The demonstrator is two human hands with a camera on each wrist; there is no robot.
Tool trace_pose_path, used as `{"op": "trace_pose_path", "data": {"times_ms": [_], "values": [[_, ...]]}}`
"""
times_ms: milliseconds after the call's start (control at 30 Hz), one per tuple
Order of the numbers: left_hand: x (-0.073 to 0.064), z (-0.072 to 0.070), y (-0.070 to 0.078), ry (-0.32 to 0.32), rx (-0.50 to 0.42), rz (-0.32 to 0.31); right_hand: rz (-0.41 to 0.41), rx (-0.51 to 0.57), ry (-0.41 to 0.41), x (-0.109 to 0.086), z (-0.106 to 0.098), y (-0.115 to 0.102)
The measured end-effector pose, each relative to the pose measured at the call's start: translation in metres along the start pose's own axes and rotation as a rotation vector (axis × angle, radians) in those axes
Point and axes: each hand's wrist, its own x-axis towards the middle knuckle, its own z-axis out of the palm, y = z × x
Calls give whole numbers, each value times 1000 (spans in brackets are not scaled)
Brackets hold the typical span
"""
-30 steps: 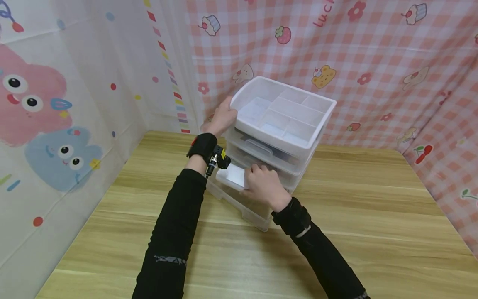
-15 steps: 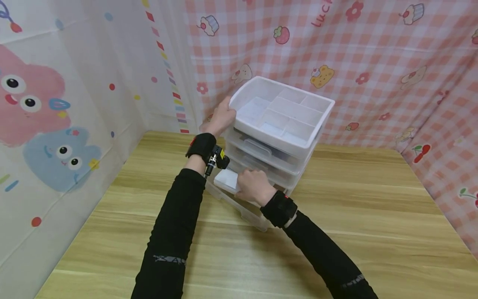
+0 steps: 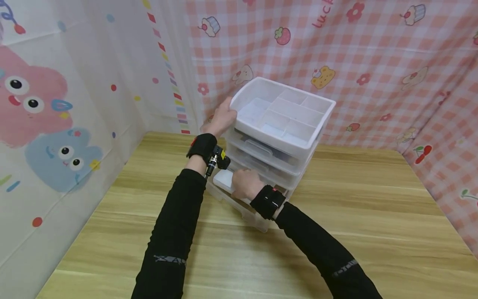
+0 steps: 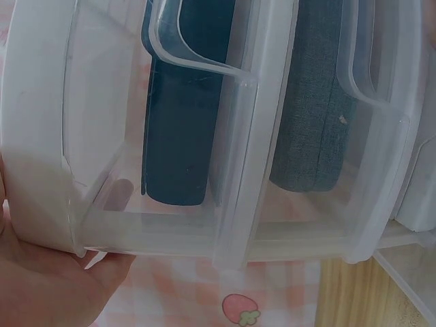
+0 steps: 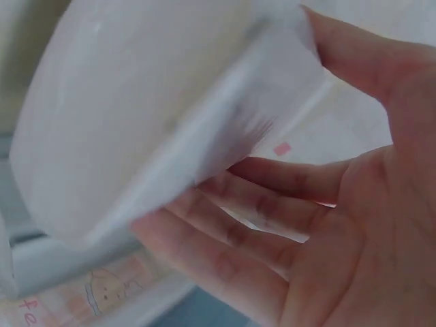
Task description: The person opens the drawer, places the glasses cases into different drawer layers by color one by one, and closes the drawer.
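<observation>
A white plastic drawer organizer stands on the wooden table, topped by a divided tray. My left hand grips the tray's left edge; its thumb side shows low in the left wrist view. The lowest drawer, of clear plastic, is pulled out. Over it my right hand holds a flat white box with rounded corners. The right wrist view has the white box tilted between the thumb above and the fingers along its lower edge. Its right part is hidden by the hand in the head view.
Through the upper drawers show a dark blue item and a grey-blue fabric-like item. A pink checked curtain hangs close behind the organizer, and a white printed curtain on the left. Bare wooden tabletop extends to the right.
My right hand has moved left over the pulled-out drawer, and the white box has shifted slightly left with it. My left hand stays on the tray's edge.
</observation>
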Motion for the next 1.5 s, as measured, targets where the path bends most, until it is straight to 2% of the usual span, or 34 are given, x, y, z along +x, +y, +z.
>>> {"op": "trace_pose_path", "data": {"times_ms": [100,200,433,500,567,733,800,933,1033,1200,1500], "values": [[0,1,1,-6,-11,2,15,42,14,1,5,-1],[-1,1,3,-15,-18,-8,16,36,30,1,8,-1],[1,3,2,-12,-13,2,31,-39,6,-4,2,-1],[1,4,1,-16,-15,2,22,-70,28,-9,-2,-2],[1,4,1,-13,-9,7,-9,-117,102,-17,-7,-5],[0,2,3,-21,-4,4,-172,-303,442,-41,-8,-9],[0,1,3,-21,-9,0,-236,-367,523,-47,-5,-11],[0,0,2,-10,-7,0,-344,-413,543,-55,1,-17],[0,-1,2,-5,-3,1,-386,-434,560,-56,6,-20],[0,0,0,-3,-4,0,-382,-466,605,-56,11,-22],[1,0,-1,-15,-13,-10,-340,-374,526,-54,8,-15]]}}
